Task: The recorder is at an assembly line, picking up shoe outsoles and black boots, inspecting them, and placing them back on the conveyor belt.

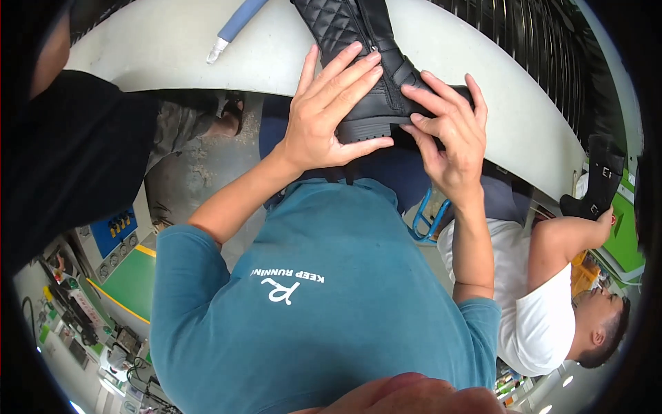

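A tall black boot with a quilted shaft, a side zip and a ridged heel lies at the near edge of the pale table, sole toward me. My left hand grips its heel end, fingers spread over the ankle and thumb under the heel. On the toe end is my right hand, fingers over the upper and thumb at the sole's edge. The zip pull sits near my left fingertips. The toe tip is partly covered by my right fingers.
A blue-handled tool with a clear tip lies on the white table. Dark ribbed material lines the far side. To the right, a person in white holds another black boot. Someone in black stands left.
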The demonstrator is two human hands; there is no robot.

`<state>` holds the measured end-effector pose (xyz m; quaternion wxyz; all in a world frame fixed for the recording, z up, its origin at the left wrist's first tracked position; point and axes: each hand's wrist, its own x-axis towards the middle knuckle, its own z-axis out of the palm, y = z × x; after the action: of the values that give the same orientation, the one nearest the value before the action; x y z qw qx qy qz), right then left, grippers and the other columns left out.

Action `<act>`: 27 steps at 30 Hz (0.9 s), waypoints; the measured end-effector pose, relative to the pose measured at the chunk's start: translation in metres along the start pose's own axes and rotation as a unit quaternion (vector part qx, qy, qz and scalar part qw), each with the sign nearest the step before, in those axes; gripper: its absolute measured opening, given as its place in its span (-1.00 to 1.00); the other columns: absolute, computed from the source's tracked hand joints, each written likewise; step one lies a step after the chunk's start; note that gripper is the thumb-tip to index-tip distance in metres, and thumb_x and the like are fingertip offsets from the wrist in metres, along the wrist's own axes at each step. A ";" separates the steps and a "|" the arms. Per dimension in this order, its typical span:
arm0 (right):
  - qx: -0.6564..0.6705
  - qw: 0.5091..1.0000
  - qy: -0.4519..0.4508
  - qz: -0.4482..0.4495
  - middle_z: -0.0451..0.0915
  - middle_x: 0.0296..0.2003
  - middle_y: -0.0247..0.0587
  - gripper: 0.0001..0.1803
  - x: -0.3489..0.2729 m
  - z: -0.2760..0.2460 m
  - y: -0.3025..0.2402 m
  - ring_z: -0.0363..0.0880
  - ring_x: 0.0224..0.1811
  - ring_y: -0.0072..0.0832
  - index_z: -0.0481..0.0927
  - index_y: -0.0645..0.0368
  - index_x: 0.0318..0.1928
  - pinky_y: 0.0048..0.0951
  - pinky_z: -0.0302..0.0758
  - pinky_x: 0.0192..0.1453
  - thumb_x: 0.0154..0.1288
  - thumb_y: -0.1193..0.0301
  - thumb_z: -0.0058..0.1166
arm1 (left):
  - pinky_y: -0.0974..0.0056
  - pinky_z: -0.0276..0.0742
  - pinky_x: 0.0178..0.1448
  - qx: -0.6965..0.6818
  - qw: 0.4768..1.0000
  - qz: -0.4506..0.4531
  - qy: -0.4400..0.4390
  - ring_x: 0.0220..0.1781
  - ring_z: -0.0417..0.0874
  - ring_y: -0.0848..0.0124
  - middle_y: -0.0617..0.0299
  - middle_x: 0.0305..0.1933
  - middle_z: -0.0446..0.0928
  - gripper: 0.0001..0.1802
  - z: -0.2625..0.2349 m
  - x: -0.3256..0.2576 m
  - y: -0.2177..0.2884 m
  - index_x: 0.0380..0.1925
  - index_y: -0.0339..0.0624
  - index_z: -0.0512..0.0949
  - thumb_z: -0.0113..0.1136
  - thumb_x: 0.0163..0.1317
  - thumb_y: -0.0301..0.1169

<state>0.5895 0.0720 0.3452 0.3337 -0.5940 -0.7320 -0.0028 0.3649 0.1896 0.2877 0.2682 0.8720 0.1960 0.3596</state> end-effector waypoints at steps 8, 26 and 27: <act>0.145 0.977 -0.079 0.137 0.85 0.01 -0.22 -0.20 0.038 -0.020 0.031 0.85 0.11 -0.19 0.75 0.10 0.14 -0.24 0.74 0.25 -0.22 0.36 0.85 | -0.31 0.26 0.79 -0.023 0.997 0.036 0.064 0.61 0.67 -0.09 -0.06 0.42 0.77 -0.11 0.005 0.007 -0.009 0.34 -0.30 0.75 0.79 0.05 -0.04; 0.128 0.988 -0.011 0.081 0.73 0.10 -0.25 -0.31 0.026 -0.028 0.013 0.73 0.11 -0.17 0.77 0.08 0.24 -0.21 0.70 0.15 0.01 0.47 0.72 | 0.16 0.80 0.41 -0.192 0.962 -0.163 0.104 0.33 0.86 0.24 0.02 0.29 0.83 -0.27 -0.012 0.005 -0.015 0.27 -0.26 0.73 0.83 0.05 -0.52; 0.132 0.987 -0.010 0.088 0.73 0.10 -0.25 -0.31 0.017 -0.018 0.017 0.73 0.11 -0.17 0.77 0.08 0.24 -0.21 0.70 0.15 0.01 0.47 0.72 | 0.12 0.78 0.44 -0.168 0.968 -0.164 0.093 0.37 0.85 0.19 0.03 0.29 0.83 -0.30 -0.013 0.003 -0.016 0.24 -0.26 0.76 0.82 0.04 -0.51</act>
<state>0.6117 0.0846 0.3615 0.4004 -0.6066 -0.6745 0.1293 0.3549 0.2078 0.2869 0.4469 0.7328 0.2972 0.4183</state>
